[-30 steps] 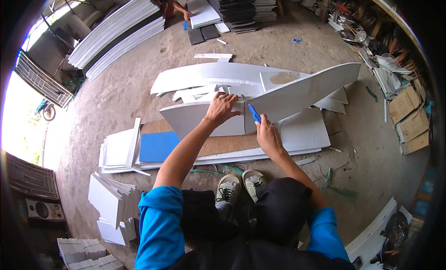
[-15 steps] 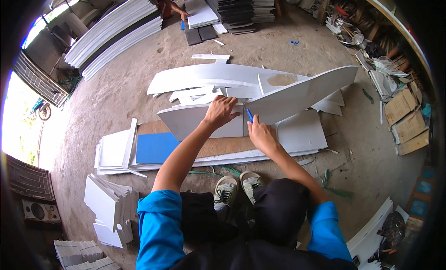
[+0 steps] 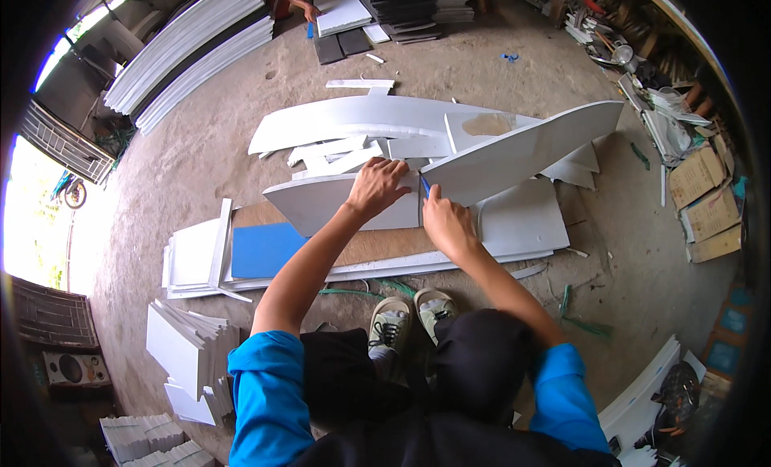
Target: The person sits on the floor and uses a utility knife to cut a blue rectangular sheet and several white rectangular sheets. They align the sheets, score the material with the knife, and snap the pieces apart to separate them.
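A long white foam board with a curved edge lies on the floor in front of me, over other white sheets. My left hand presses flat on its left part. My right hand grips a small blue-handled knife, its blade set into the board right beside my left fingers. My shoes rest just below the boards.
A blue sheet lies on white boards at the left. White offcuts sit behind the work. Stacks of white panels line the far left, cut pieces pile near my left. Another person's hand works far off. Clutter fills the right.
My right hand and the knife have drawn slightly toward me along the board. My left hand stays pressed in the same spot.
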`<state>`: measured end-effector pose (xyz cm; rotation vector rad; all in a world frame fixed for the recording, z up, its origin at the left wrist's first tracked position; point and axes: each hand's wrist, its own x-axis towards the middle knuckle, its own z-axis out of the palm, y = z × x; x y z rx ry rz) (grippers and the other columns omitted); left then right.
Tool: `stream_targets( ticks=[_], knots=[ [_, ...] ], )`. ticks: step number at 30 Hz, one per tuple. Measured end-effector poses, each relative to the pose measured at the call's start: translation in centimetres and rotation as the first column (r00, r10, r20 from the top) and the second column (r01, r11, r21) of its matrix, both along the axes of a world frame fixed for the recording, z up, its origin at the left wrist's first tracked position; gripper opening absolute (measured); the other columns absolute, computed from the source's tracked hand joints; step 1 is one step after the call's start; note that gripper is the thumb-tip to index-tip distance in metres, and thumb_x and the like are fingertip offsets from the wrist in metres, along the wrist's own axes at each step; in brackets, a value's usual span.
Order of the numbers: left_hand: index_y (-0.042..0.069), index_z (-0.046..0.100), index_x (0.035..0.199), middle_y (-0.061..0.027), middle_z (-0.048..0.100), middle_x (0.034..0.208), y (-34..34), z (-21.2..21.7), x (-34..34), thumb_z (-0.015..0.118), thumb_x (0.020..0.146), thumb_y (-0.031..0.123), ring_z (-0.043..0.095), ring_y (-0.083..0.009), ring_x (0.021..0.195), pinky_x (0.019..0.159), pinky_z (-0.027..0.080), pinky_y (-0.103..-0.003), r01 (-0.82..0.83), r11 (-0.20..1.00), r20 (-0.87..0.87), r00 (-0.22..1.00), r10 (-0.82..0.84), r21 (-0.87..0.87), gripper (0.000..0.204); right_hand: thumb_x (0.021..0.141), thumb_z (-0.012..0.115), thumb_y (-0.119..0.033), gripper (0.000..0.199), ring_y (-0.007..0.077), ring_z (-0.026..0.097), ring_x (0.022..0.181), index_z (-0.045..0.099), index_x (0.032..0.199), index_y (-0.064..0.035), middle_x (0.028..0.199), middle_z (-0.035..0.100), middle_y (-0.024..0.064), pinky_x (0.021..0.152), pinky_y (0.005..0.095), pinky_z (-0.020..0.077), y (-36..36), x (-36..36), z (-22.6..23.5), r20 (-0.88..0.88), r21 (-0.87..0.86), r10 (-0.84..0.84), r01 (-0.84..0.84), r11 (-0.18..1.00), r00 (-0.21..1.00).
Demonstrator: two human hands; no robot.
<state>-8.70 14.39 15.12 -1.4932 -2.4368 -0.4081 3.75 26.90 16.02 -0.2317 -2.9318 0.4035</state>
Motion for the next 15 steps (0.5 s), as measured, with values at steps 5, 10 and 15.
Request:
stream_targets(
  ticks=[5, 10, 15],
  knots=[
    [0.007, 0.049, 0.092, -0.0079, 0.060, 0.085, 0.0, -0.2, 0.1, 0.067, 0.071, 0.030, 0.059, -0.0246, 0.079, 0.075, 0.044, -0.036, 0.018, 0.998, -0.024, 1.000, -0.016, 0.055, 0.036, 0.088, 0.044, -0.020, 0.025, 0.0364, 0.062, 0.062, 0.044, 0.093, 0.0039, 0.062, 0.060, 0.0214, 0.053, 0.0419, 0.0516, 0.3, 0.1, 0.8, 0.075, -0.151, 0.009, 0.003, 0.988, 0.997],
    [0.009, 0.048, 0.096, -0.0062, 0.062, 0.086, -0.7, -0.3, 0.2, 0.068, 0.071, 0.029, 0.060, -0.0227, 0.081, 0.075, 0.044, -0.033, -0.019, 1.000, -0.021, 1.000, 0.019, -0.012, 0.038, 0.089, 0.039, -0.022, 0.025, 0.0398, 0.059, 0.056, 0.043, 0.092, 0.0027, 0.058, 0.057, 0.0229, 0.050, 0.0454, 0.0495, -0.1, 1.5, 0.4, 0.077, -0.209, 0.024, -0.007, 0.978, 0.997],
    [0.008, 0.050, 0.094, -0.0081, 0.061, 0.081, 0.1, 0.5, 1.0, 0.068, 0.071, 0.030, 0.060, -0.0246, 0.075, 0.071, 0.047, -0.035, 0.048, 0.999, 0.000, 0.999, -0.048, 0.010, 0.037, 0.084, 0.041, -0.016, 0.025, 0.0387, 0.061, 0.069, 0.049, 0.093, 0.0054, 0.073, 0.059, 0.0256, 0.060, 0.0466, 0.0501, 2.2, -0.7, -6.8, 0.296, -0.009, 0.291, -0.302, 0.953, 0.910]
  ],
)
